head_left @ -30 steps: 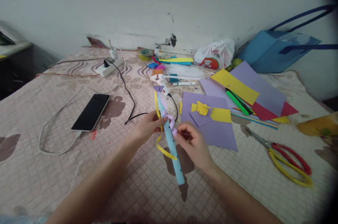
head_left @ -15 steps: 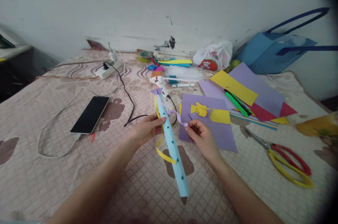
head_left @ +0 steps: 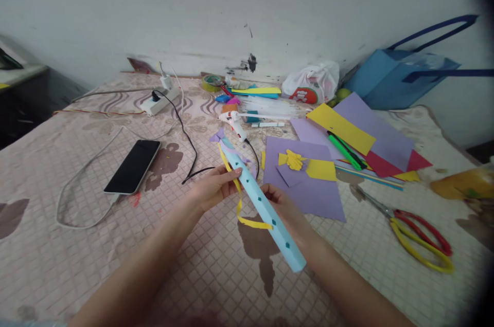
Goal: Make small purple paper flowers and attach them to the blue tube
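A light blue paper tube (head_left: 266,211) with small dark green diamonds slants across the middle of the view. My left hand (head_left: 216,186) is closed around its upper part, thumb on top. A purple paper piece (head_left: 217,135) sits at the tube's far end, and a purple paper strip (head_left: 230,149) runs from there along the tube. Along the near side hangs a curling yellow paper strip (head_left: 240,209), its loose end by the tube's lower half. Behind the tube on the right is my right hand (head_left: 283,209), fingers curled; the tube partly hides what they hold.
A white glue gun (head_left: 234,125) lies just beyond the tube. To the right are purple sheets (head_left: 324,201), a yellow paper flower (head_left: 294,160), a green cutter (head_left: 345,151) and scissors (head_left: 419,237). A phone (head_left: 133,166) on its cable lies left, near a power strip (head_left: 160,103).
The tube's near end has swung right and its far end slightly left. My right hand, earlier pinching the purple strip's end out to the right, has moved left behind the tube.
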The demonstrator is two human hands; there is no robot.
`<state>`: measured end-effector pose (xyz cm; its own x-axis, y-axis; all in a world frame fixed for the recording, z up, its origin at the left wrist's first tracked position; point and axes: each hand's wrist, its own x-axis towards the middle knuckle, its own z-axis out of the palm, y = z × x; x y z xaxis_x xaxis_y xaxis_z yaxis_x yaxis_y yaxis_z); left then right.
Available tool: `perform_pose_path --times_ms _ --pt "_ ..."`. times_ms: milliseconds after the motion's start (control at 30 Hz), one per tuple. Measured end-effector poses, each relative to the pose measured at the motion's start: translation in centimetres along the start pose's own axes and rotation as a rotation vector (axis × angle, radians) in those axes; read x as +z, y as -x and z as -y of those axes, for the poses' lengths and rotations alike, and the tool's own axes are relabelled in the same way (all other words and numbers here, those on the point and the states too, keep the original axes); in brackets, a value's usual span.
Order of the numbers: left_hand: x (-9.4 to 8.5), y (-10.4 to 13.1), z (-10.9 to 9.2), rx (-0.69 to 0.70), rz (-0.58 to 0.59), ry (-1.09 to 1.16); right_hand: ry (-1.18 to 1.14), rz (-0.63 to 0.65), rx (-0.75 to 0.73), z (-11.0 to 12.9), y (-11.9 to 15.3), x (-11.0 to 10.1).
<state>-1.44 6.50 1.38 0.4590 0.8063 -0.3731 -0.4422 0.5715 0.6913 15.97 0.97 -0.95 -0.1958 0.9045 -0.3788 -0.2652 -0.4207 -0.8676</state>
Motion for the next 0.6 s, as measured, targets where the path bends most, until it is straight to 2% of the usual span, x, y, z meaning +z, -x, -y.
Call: perform_pose_path --times_ms 133,333,600 --pt "0.0 0.0 -0.1 0.019 -0.006 0.004 -0.085 0.065 0.062 -0.9 -0.5 0.1" --pt "-0.2 -0.1 0.2 0.026 0.003 -0.032 -0.245 0.278 0.109 -1.6 -0.3 0.7" --pt "0.0 -0.1 0.3 0.024 0.009 -0.06 -0.205 0.221 0.146 -1.0 0.3 0.8"
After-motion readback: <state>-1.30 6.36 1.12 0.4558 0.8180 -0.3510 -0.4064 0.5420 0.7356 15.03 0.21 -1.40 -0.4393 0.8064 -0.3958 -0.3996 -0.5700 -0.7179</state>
